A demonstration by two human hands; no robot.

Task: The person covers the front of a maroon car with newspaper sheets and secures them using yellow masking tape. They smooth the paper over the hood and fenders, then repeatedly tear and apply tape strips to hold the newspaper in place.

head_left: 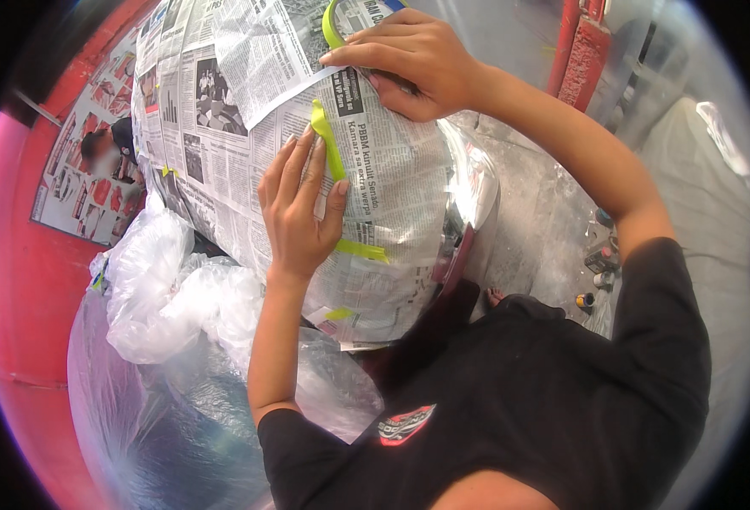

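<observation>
Newspaper sheets (222,161) cover a large rounded surface in front of me, joined by strips of yellow-green tape. My left hand (298,204) lies on the paper with its fingers stretched out, the fingertips against a loose-edged tape strip (328,140). Farther up and to the right, my right hand (422,72) curls round a roll of yellow-green tape (332,25), which it partly hides. Thumb and fingers are bent close to the paper's surface. Shorter pieces of tape (362,251) stick to the paper nearer to me.
Crumpled clear plastic sheeting (179,297) bulges at the left, below the newspaper. A poster board (94,161) hangs on a red wall (35,280); a person (107,149) is there. Small cans (585,300) stand on the floor at right, beside a grey cover (707,255) and a red post (583,64).
</observation>
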